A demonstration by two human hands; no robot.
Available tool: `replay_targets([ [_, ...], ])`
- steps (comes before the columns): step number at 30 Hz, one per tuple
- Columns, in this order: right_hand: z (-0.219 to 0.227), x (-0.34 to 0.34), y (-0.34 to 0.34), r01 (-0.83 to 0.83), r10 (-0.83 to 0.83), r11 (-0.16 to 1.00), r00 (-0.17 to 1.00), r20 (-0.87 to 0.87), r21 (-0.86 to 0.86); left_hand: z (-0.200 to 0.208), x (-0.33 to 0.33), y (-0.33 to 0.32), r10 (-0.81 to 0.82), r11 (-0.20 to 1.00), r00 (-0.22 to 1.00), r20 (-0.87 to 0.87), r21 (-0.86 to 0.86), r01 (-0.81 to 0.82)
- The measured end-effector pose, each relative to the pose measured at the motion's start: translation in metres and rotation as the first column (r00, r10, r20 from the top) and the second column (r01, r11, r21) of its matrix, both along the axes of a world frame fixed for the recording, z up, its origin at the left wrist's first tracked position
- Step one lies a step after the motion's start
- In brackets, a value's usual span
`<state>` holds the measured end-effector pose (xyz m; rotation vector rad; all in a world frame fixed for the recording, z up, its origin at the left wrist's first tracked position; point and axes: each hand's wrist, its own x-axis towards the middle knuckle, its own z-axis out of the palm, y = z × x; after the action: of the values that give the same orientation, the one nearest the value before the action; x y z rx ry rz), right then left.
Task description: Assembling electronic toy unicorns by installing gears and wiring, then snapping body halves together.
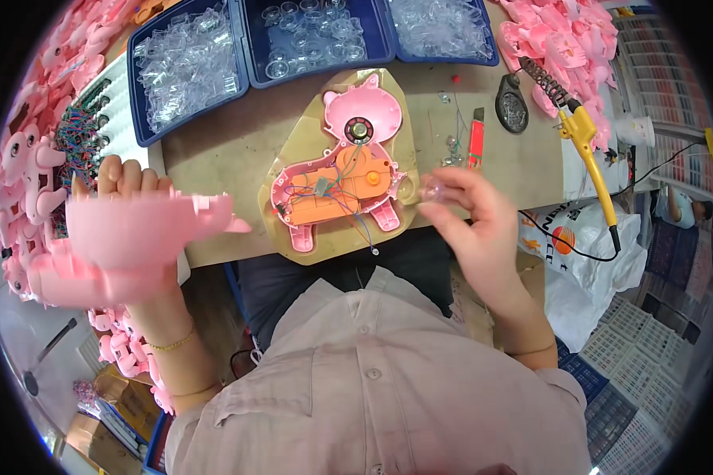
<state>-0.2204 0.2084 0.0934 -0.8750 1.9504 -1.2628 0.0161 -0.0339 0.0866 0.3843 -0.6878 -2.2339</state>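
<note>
My left hand (131,176) is closed on a pink plastic toy shell half (127,229), raised at the left and smeared by motion. My right hand (483,229) pinches a small clear plastic piece (433,189) between thumb and fingers, just right of a tan holding board (293,247). On that board lies the other pink animal-shaped shell half (281,194), open side up. Inside it are an orange mechanism housing (325,210) and a round black-rimmed speaker (360,129). Thin blue and red wires (360,226) cross the housing, one trailing past the legs.
Blue trays (249,79) of clear plastic parts line the back. Pink shells pile up at left (24,158) and back right (531,39). A red utility knife (476,138) lies right of the board. Beyond it a yellow soldering iron (590,150) trails a black cord beside a white bag (590,261).
</note>
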Motion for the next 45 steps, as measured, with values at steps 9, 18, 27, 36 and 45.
replay_targets([
  [9, -0.030, 0.007, -0.009, -0.100, 0.100, 0.994, 0.595, -0.797, 0.050, -0.002, 0.014, -0.025, -0.199, 0.921, 0.971, -0.132, -0.365, 0.139],
  [18, 0.037, 0.037, -0.029, -0.321, 0.198, 0.946, 0.499, 0.844, -0.032, 0.007, -0.041, 0.030, 0.000, 0.794, 0.992, -0.130, -0.602, -0.078],
  [27, 0.032, 0.071, -0.072, -0.406, 0.481, 0.876, 0.702, 0.525, -0.260, -0.035, 0.051, 0.081, 0.093, 0.955, 0.817, 0.569, -0.283, 0.088],
  [36, 0.031, 0.023, -0.015, -0.460, 0.460, 0.885, 0.837, -0.297, 0.074, 0.000, 0.029, 0.095, -0.134, 0.979, 0.989, -0.060, 0.145, 0.141],
  [45, -0.011, -0.016, -0.015, -0.360, 0.339, 0.924, 0.616, -0.712, 0.129, 0.003, -0.008, 0.079, 0.154, 0.988, 0.977, 0.144, -0.001, -0.155],
])
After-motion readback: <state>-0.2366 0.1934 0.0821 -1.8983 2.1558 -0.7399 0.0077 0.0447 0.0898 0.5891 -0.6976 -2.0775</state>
